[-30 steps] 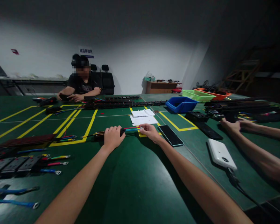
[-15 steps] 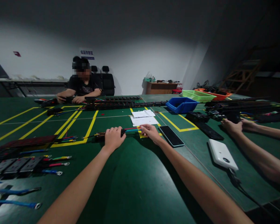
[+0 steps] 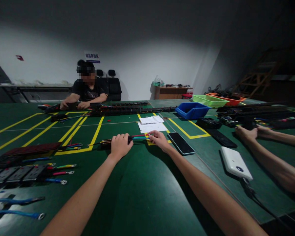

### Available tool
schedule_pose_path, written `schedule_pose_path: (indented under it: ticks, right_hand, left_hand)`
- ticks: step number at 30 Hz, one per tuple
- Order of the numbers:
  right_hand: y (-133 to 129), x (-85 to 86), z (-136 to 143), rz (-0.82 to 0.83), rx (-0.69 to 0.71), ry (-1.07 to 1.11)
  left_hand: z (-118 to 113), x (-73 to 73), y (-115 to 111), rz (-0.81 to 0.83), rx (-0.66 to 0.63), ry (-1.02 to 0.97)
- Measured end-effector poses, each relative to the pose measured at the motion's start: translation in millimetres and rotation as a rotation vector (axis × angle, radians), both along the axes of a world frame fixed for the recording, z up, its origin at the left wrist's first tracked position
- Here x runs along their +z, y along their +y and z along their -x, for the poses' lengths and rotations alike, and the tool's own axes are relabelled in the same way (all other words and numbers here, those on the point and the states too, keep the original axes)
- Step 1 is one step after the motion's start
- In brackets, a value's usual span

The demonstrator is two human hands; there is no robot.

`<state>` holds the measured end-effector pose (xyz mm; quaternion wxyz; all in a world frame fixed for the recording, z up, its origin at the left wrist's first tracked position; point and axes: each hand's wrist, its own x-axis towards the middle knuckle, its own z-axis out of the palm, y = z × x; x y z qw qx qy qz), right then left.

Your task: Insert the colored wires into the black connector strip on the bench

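Near the middle of the green table, my left hand (image 3: 121,144) is wrapped over a dark bundled wire harness (image 3: 105,142). Red and blue wires (image 3: 139,136) come out of the harness on its right side. My right hand (image 3: 158,139) pinches the ends of these wires between thumb and fingertips. A phone with a dark screen (image 3: 181,143) lies just right of my right hand. White paper sheets (image 3: 151,127) rest beyond my hands.
Cables with ring terminals (image 3: 62,181) and black modules (image 3: 22,173) lie at left. A blue bin (image 3: 192,111) stands at back right. A white corded device (image 3: 236,163) sits at right, near a co-worker's hands (image 3: 247,132). Another person (image 3: 89,88) works across the table.
My hands keep the same hold on the harness and wires. The whole view has shifted slightly. The person across the table has moved a hand a little.
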<state>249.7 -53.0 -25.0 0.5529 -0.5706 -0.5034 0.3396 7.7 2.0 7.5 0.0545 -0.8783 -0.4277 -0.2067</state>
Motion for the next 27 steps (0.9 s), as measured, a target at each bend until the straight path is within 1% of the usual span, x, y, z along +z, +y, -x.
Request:
schedule_pose_path:
  ticks: [5,8,11,14,19,23,27]
  right_hand:
    - [5,-7.1,-1,-0.016,-0.093,0.027]
    - [7,-13.3,-4,-0.041,-0.138,-0.022]
    - [6,-16.2,-6,-0.078,-0.146,-0.123]
    - [4,-14.5,-6,-0.076,-0.162,-0.177]
    - [2,-10.8,-4,-0.056,-0.177,-0.19]
    - [3,-12.3,-4,-0.052,-0.16,-0.203]
    - [4,-12.8,-5,-0.054,-0.132,-0.174]
  left_hand:
    - [0,-2.0,1,-0.008,-0.011,-0.009]
    - [1,-2.7,1,-0.006,-0.013,-0.015]
    - [1,-2.6,2,0.017,-0.025,-0.025]
    - [0,-1.9,1,0.027,-0.03,-0.035]
    - [0,0.2,0,0.031,-0.023,-0.03]
    - [1,1.1,0,0.045,-0.028,-0.029]
    - [1,0.8,0,0.019,-0.025,-0.02]
